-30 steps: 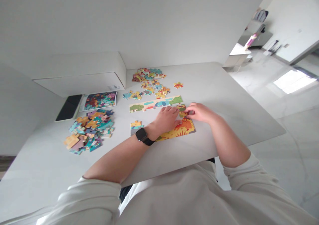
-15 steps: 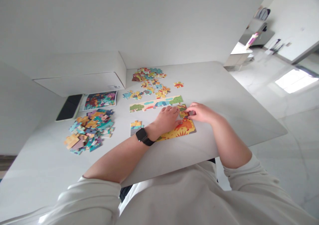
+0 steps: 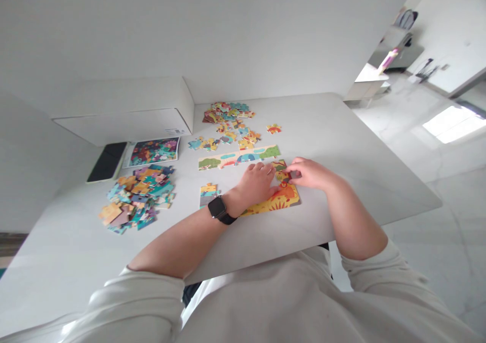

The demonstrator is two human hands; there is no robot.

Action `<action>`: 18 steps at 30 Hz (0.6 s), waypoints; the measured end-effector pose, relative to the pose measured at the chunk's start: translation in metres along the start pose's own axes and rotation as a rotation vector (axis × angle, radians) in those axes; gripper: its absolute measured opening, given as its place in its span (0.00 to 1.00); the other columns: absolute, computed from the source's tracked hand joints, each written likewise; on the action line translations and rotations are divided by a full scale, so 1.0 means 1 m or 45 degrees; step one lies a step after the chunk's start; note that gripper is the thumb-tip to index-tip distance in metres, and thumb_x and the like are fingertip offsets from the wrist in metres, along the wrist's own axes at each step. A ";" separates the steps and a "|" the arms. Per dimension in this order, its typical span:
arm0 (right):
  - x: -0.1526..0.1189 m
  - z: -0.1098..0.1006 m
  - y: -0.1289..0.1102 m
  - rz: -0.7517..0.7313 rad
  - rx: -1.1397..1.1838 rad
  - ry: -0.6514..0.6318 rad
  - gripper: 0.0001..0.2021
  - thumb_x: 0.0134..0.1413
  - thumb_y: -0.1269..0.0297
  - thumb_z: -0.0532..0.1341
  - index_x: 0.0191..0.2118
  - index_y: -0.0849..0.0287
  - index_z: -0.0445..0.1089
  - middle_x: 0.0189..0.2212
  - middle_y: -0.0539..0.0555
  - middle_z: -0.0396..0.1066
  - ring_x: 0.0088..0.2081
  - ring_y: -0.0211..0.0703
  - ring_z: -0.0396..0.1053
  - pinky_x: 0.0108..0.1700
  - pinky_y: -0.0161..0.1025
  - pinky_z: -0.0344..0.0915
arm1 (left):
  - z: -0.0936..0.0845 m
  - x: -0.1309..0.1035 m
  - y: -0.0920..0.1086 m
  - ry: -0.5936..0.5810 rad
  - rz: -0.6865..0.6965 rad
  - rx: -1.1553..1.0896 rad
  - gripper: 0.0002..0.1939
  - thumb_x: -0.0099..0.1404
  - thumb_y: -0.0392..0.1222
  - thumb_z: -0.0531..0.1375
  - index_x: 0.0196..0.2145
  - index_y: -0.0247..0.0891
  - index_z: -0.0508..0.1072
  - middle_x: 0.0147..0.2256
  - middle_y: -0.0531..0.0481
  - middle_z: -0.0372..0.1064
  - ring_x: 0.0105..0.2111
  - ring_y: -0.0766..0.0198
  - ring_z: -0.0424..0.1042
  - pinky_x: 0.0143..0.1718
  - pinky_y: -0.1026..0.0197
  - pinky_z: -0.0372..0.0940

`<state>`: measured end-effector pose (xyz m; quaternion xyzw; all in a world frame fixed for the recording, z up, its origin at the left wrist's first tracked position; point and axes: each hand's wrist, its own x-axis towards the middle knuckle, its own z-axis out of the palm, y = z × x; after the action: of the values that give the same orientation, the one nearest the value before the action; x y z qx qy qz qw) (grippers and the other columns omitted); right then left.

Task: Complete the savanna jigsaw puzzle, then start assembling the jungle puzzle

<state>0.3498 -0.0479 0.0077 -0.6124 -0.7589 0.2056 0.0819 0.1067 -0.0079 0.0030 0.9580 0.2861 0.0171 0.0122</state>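
Note:
My left hand (image 3: 256, 183) lies over a yellow joined puzzle section (image 3: 285, 197) with an orange lion, fingers out and thumb resting on it. The hand hides part of that section. At its right edge my right hand (image 3: 306, 172) pinches a puzzle piece (image 3: 283, 175) with a green and red print, beside the lion's head; the fingertips partly cover it. Just beyond lies a joined strip of pieces (image 3: 239, 158) with trees and a blue shape. Left of my left wrist sits a small joined block (image 3: 208, 195) in yellow and grey.
Loose pieces (image 3: 228, 112) are heaped at the back, with a single rainbow piece (image 3: 274, 128) to their right. Another pile (image 3: 140, 196) lies at left, near a printed picture sheet (image 3: 154, 152), a phone (image 3: 107, 161) and a white box (image 3: 125, 122). The table (image 3: 364, 170) ends at right.
The camera view has shifted slightly. My hands stay almost in place, with the right fingers still at the piece by the lion's head.

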 end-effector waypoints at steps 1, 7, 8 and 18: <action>0.000 0.000 0.000 -0.005 -0.007 -0.002 0.15 0.58 0.67 0.72 0.52 0.52 0.83 0.43 0.55 0.74 0.40 0.45 0.75 0.44 0.38 0.68 | 0.000 0.000 0.000 -0.005 -0.004 0.001 0.30 0.77 0.58 0.59 0.68 0.39 0.70 0.67 0.36 0.68 0.64 0.42 0.68 0.62 0.44 0.64; -0.002 -0.001 -0.003 -0.014 0.005 0.004 0.16 0.59 0.66 0.72 0.53 0.51 0.83 0.45 0.55 0.74 0.41 0.45 0.75 0.45 0.38 0.69 | -0.001 -0.001 0.001 -0.015 -0.014 0.015 0.31 0.77 0.59 0.58 0.69 0.38 0.69 0.69 0.36 0.66 0.66 0.41 0.67 0.65 0.43 0.62; -0.002 -0.002 -0.003 -0.009 0.006 0.004 0.16 0.59 0.66 0.72 0.53 0.51 0.83 0.45 0.55 0.74 0.41 0.45 0.75 0.45 0.39 0.69 | 0.000 -0.001 0.001 -0.009 -0.016 0.012 0.32 0.77 0.59 0.57 0.69 0.38 0.69 0.69 0.36 0.66 0.66 0.41 0.66 0.66 0.42 0.62; -0.004 -0.001 0.004 -0.055 0.046 0.005 0.14 0.65 0.60 0.69 0.54 0.49 0.84 0.47 0.56 0.75 0.40 0.45 0.76 0.47 0.41 0.72 | 0.009 0.000 -0.002 0.073 0.012 -0.014 0.31 0.77 0.59 0.57 0.68 0.38 0.69 0.67 0.35 0.67 0.64 0.40 0.67 0.64 0.42 0.62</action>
<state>0.3542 -0.0508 0.0074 -0.5948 -0.7679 0.2164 0.0989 0.1061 -0.0063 -0.0062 0.9583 0.2819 0.0462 0.0092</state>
